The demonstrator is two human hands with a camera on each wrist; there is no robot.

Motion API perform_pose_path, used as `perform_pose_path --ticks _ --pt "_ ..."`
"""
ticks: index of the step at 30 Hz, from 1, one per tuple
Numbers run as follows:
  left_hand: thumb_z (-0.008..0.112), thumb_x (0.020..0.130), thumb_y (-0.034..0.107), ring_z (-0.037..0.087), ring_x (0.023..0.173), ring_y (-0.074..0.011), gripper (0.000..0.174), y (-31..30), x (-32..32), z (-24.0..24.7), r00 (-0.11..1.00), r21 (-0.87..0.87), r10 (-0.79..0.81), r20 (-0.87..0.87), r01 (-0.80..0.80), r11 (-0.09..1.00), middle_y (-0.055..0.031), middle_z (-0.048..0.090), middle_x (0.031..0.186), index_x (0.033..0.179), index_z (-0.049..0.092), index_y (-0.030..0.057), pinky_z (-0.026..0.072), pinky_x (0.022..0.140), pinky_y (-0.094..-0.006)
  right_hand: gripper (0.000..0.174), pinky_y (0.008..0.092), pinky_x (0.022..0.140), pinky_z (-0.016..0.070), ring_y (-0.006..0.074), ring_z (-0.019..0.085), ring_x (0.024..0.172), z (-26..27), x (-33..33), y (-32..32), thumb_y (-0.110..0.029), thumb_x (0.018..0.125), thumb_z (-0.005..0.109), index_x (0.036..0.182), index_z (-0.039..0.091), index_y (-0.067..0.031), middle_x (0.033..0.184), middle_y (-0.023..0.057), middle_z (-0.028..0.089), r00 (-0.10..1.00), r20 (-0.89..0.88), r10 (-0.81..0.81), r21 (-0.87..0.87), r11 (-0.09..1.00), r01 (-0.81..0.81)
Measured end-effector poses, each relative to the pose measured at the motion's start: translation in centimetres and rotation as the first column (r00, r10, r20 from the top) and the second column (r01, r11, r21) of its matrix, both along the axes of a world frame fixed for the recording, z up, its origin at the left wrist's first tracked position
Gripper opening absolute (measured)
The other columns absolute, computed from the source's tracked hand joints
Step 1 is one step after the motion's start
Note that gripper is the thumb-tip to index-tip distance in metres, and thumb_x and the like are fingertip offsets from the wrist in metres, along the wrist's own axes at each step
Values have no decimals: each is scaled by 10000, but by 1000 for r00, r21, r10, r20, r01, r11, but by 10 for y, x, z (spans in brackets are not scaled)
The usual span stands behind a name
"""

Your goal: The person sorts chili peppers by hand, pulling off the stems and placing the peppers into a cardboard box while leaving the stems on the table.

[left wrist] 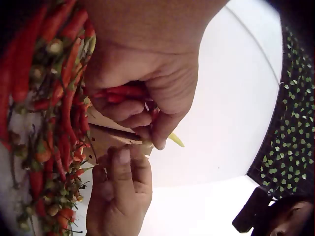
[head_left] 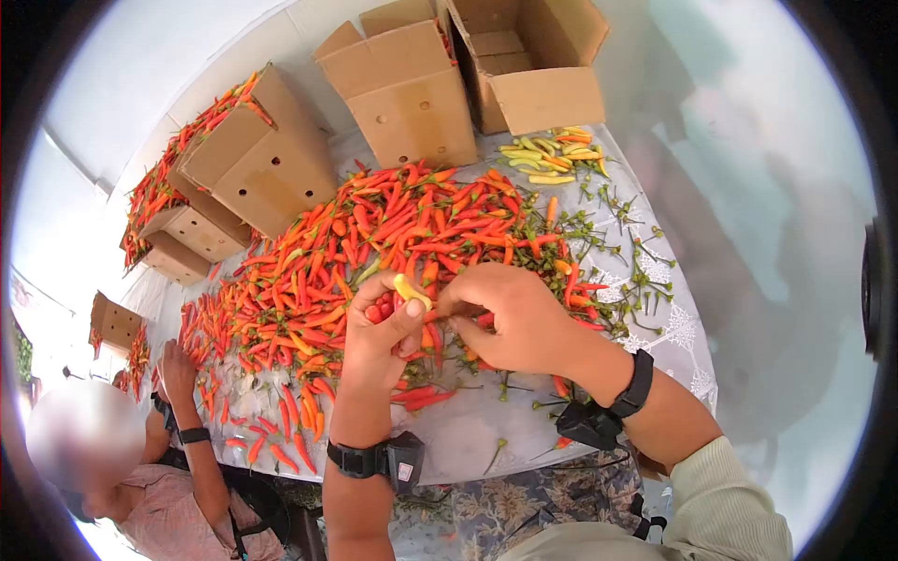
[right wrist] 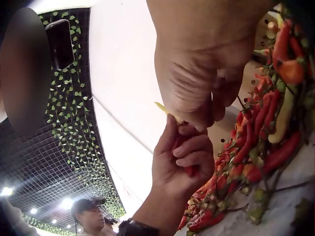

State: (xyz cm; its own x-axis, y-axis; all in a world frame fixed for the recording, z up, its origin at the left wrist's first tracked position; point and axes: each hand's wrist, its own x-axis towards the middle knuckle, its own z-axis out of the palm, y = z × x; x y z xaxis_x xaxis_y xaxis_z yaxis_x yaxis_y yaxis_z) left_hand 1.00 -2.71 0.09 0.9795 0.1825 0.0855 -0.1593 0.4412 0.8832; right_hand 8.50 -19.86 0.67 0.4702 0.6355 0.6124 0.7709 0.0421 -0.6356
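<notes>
In the head view, my left hand (head_left: 379, 332) pinches a yellow chili pepper (head_left: 410, 292) between thumb and index finger. Several red chilies (right wrist: 191, 169) are tucked in the same hand's palm under the curled fingers. My right hand (head_left: 514, 313) comes in from the right, its thumb and index finger curled together at the yellow chili's stem end. Those fingertips hide the stem itself. Both hands are held over a broad heap of red and orange chilies (head_left: 318, 271), many with green stems on.
Plucked green stems (head_left: 645, 280) lie scattered at the table's right. A small pile of yellow chilies (head_left: 552, 154) sits behind them. Cardboard boxes (head_left: 412, 117) line the back; one at left overflows with red chilies. At the left, another person's hand (head_left: 175, 374) reaches onto the table.
</notes>
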Motion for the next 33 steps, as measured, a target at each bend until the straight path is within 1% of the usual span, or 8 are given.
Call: perform_pose_path --ticks 6,14,18,22,25,27,31,33 --pt "707 787 56 402 447 -18 201 -6 -3 9 991 61 6 -136 2 998 13 583 709 938 574 40 274 376 -176 244 361 655 492 273 634 759 12 -12 1 -107 744 680 949 561 -51 819 121 626 941 -334 -48 38 997 65" --pt "697 807 88 398 448 -37 190 1 0 1 997 135 8 -79 3 991 24 519 647 940 573 37 289 379 -190 181 368 674 490 293 626 776 6 -4 1 -103 794 653 959 606 -45 845 135 630 986 -76 -149 156 975 159" --pt "680 827 116 428 438 -64 188 13 8 4 922 -8 387 -31 -387 922 9 522 637 947 554 45 322 387 -207 160 327 653 481 244 611 717 20 10 -14 -79 824 631 970 604 -20 848 125 628 884 24 -467 405 813 419" --pt "694 805 127 509 541 -106 210 37 15 -7 678 356 735 -24 -682 640 -14 554 708 940 568 28 457 513 -239 147 288 634 469 192 588 686 17 35 -28 -57 844 611 978 600 4 852 115 625 744 111 -659 625 628 463" --pt "708 760 94 574 660 -156 228 44 25 -13 437 648 743 507 -762 7 -30 572 738 912 554 23 471 593 -282 162 330 641 476 244 597 691 19 52 -37 -59 840 600 995 597 -12 867 135 629 638 223 -737 532 640 554" --pt "688 756 101 594 741 -217 230 51 29 -18 552 746 655 516 -666 -26 -57 598 800 936 565 27 479 673 -322 181 368 662 481 286 606 718 -1 78 -43 -68 836 594 1013 596 -26 882 152 632 567 308 -764 374 645 666" --pt "640 768 140 610 835 -305 240 55 37 -24 747 957 598 290 -223 -185 -109 630 891 991 593 64 487 725 -382 315 423 722 471 343 604 812 -33 97 -53 -184 806 629 1076 577 -32 874 160 634 581 -38 -813 -214 575 790" --pt "630 779 175 613 863 -313 263 50 37 -24 791 960 559 250 -129 -247 -127 634 923 1024 603 80 488 722 -405 268 411 718 474 340 607 812 -45 107 -56 -199 789 637 1011 605 -54 857 151 635 620 -56 -783 -173 619 766"
